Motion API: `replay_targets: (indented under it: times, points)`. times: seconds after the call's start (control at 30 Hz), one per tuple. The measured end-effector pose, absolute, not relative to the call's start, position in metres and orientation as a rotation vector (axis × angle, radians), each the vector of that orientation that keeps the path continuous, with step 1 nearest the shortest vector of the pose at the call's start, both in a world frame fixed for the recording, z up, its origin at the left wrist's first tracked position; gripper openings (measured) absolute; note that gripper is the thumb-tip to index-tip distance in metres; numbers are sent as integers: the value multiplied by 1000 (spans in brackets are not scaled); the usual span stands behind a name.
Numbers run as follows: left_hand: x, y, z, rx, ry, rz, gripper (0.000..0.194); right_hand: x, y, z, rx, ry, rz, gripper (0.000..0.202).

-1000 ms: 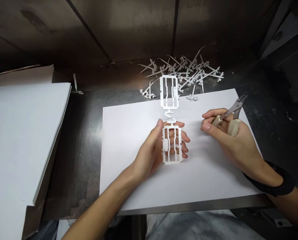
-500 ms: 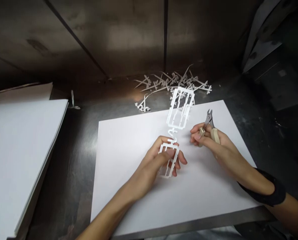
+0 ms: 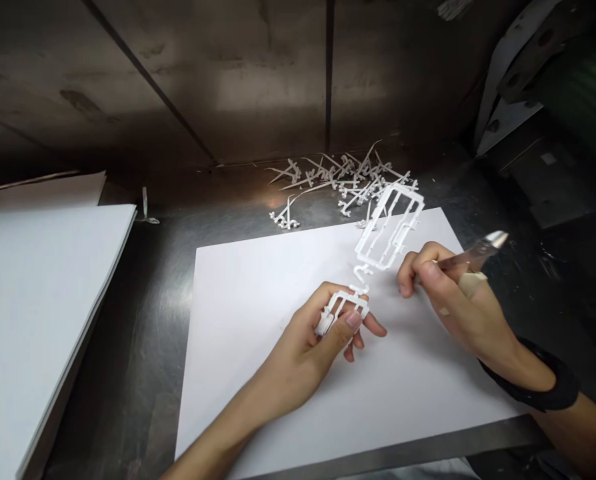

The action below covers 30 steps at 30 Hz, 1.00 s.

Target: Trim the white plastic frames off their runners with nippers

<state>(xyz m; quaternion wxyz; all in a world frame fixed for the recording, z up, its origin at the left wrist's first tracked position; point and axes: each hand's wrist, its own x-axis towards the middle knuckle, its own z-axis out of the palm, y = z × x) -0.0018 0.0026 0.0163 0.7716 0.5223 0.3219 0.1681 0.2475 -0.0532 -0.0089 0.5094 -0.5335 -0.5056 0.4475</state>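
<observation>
Between the thumb and fingers of my left hand (image 3: 323, 340) is a white plastic frame piece (image 3: 391, 227). It has two rectangular frames joined by a curved link; the larger one points up and away, and part of the smaller one is hidden by my fingers. On the right, my right hand (image 3: 453, 293) is closed around small nippers (image 3: 483, 252) with pale handles. Their metal tip is blurred and points up to the right, apart from the white piece. Both hands are above a large white sheet (image 3: 248, 400).
Thin white plastic scraps (image 3: 348, 175) lie piled beyond the sheet, on the metal table (image 3: 163, 293). A stack of white sheets (image 3: 43, 287) is at the left. One small scrap (image 3: 147, 207) lies beside that stack. A metal wall (image 3: 268, 80) stands behind.
The white piece has tilted and shifted right in my left hand. My right hand has moved right, and the nippers have swung from pointing upward to pointing right.
</observation>
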Motion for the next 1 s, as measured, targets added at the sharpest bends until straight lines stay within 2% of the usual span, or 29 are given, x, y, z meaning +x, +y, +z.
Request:
replay_targets:
  times: [0.17, 0.3, 0.4, 0.57, 0.83, 1.0]
  points:
    - [-1, 5, 13, 1151, 745, 439, 31, 254, -63, 12, -1377, -1368, 1343, 29]
    - [-2, 8, 12, 1226, 796, 493, 33, 257, -68, 26, -1676, -1492, 1408, 8]
    - [-3, 11, 13, 1247, 788, 502, 35, 258, -69, 28, -1749, -1584, 1398, 3]
    - [-4, 11, 12, 1197, 712, 485, 27, 256, -66, 17, -1792, -1701, 1343, 14]
    - [-1, 8, 7, 1244, 743, 457, 22, 252, -64, 16, -1860, -1729, 1344, 22]
    - [-2, 9, 7, 1246, 717, 430, 13, 252, -63, 17, -1799, -1739, 1418, 25]
